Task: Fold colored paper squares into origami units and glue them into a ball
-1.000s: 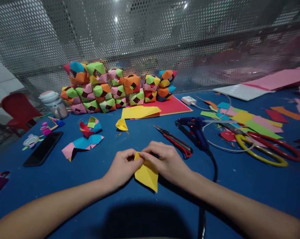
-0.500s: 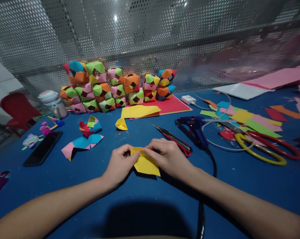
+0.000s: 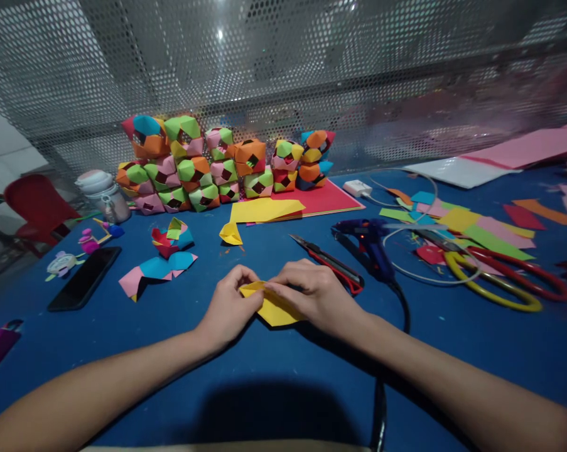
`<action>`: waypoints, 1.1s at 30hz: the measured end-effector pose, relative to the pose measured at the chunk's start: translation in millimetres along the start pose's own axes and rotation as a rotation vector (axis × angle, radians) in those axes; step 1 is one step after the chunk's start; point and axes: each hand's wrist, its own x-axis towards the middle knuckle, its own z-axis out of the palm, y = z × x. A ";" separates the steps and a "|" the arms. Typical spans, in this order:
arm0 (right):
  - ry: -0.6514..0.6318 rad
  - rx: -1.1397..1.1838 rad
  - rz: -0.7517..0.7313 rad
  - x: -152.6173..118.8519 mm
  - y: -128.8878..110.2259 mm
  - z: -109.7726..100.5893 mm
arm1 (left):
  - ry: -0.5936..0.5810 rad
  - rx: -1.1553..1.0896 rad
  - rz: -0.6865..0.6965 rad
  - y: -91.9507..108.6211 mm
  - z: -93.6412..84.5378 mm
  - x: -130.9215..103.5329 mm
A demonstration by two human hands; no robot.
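Note:
A folded piece of yellow paper (image 3: 278, 309) is held between both hands near the middle of the blue table. My left hand (image 3: 231, 307) pinches its left corner between thumb and fingers. At its upper right edge, my right hand (image 3: 314, 292) grips it, thumb on top and fingers curled. The underside of the paper and some fingertips are hidden. Beyond the hands lies a small folded yellow piece (image 3: 231, 234). A box cutter (image 3: 328, 260) rests just past my right hand, with a blue glue gun (image 3: 370, 245) beside it.
Stacked multicoloured paper cubes (image 3: 196, 172) stand at the back. On the left are a phone (image 3: 84, 279), a jar (image 3: 103, 196) and joined pink and blue paper (image 3: 158, 269). Scissors (image 3: 495, 295), paper strips (image 3: 485, 232) and a cable (image 3: 402, 307) occupy the right side.
The yellow paper has turned and tilted between my hands, and its left corner now points further left. The view has shifted slightly. Both hands keep their hold.

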 end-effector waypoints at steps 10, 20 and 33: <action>0.027 0.020 0.198 3.0 -4.0 -4.6 | 0.126 -0.163 -0.083 0.6 2.2 1.1; 0.162 0.080 0.214 0.0 -1.4 8.4 | 0.151 -0.244 -0.097 0.7 4.2 3.4; 0.169 -0.013 -0.034 -3.4 -1.2 16.4 | 0.057 -0.256 -0.047 -2.4 6.0 1.7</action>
